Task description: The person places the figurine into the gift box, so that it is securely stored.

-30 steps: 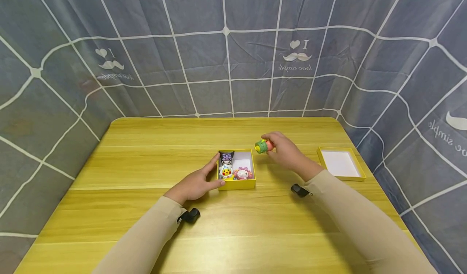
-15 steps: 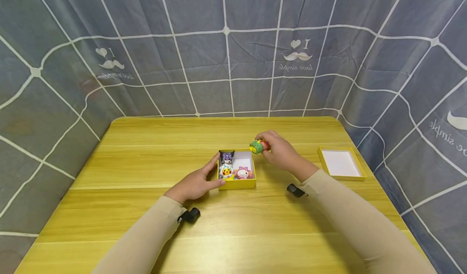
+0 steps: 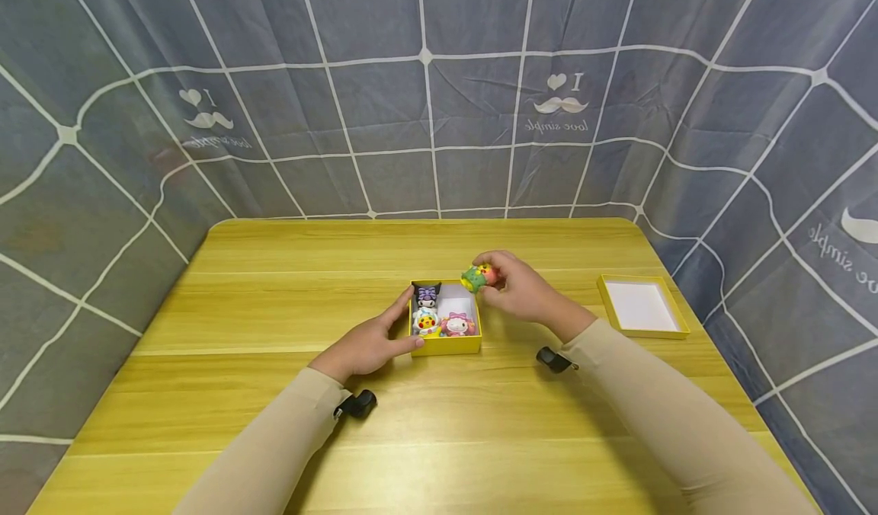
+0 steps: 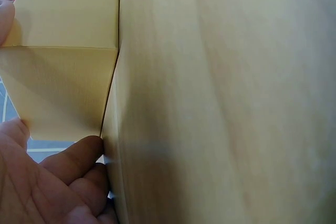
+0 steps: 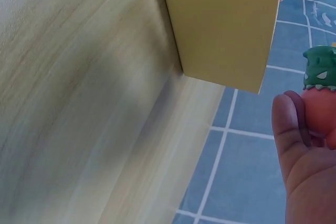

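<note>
We see the left hand [image 3: 369, 343] with its fingers spread, thumb on the near wall of the yellow box [image 3: 446, 347], index finger along its left wall; the head view mostly hides the other fingers. The right hand [image 3: 519, 290] pinches a green-and-coral figurine [image 3: 473, 279] at the box's far right corner; we cannot tell whether it touches the rim. Fingers cover part of its coral end, and the right wrist view cuts it off. Inside the box we find a black-and-purple figure [image 3: 427, 297] at the far left corner, a white-and-yellow figure [image 3: 426, 322] at the near left and a pink figure [image 3: 457, 325] at the near right, undersides hidden. A shallow yellow lid [image 3: 649, 335] lies near the right edge of the counter [image 3: 288, 332], whose near edge our view cuts off.
</note>
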Available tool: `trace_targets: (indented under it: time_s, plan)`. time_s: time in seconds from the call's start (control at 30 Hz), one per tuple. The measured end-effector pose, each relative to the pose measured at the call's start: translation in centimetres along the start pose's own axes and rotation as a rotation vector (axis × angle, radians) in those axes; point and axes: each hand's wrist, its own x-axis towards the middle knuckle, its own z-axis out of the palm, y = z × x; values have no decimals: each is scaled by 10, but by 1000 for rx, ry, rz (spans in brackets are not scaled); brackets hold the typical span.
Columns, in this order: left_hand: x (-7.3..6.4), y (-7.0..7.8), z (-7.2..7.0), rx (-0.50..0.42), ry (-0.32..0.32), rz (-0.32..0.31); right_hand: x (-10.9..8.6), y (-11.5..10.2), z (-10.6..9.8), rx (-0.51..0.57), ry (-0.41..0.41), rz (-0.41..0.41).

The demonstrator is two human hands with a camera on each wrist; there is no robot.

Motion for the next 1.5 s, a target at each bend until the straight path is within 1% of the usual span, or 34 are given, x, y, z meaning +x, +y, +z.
trace_targets:
  time_s: [0.1, 0.27, 0.53, 0.83, 1.03, 1.27, 1.5]
  plan:
    - [0, 0, 0, 0, 1, -3, 0, -1, 0, 11, -2, -21]
    - [0, 0, 0, -2, 2, -6, 0, -1, 2, -14, 10, -46]
    - [0, 0, 0, -3, 3, -10, 1, -4, 3, 44, 10, -21]
    - [1, 0, 0, -2, -1, -14, 3, -4, 6, 42, 20, -36]
    - [1, 1, 0, -6, -3, -7, 6, -5, 9, 25, 30, -12]
    - [1, 0, 0, -3, -4, -7, 9, -5, 13, 82, 23, 38]
    - [2, -1, 0, -1, -4, -13, 10, -6, 15, 17, 36, 42]
